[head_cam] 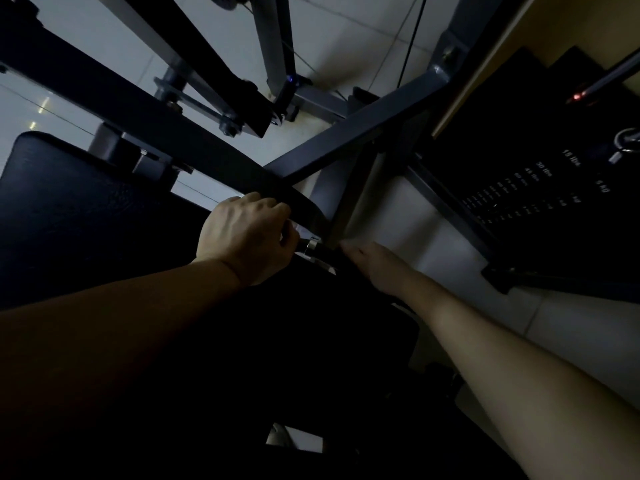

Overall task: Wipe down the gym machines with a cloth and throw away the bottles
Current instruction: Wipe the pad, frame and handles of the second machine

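Observation:
The scene is dim. My left hand (247,235) is curled around a dark machine handle (323,252) that carries a chrome collar, just under a black crossing frame bar (194,140). My right hand (375,268) lies just right of that collar, fingers stretched toward the handle and touching its dark end. A small pale patch shows by my left fingertips; I cannot tell what it is. No cloth or bottle is plainly visible. The area below both forearms is black and unreadable.
A black padded seat (76,209) sits at the left. A weight stack (540,192) with pound labels stands at the right, its pin above. Grey frame beams (349,133) and a cable (410,39) cross over the pale tiled floor (346,32).

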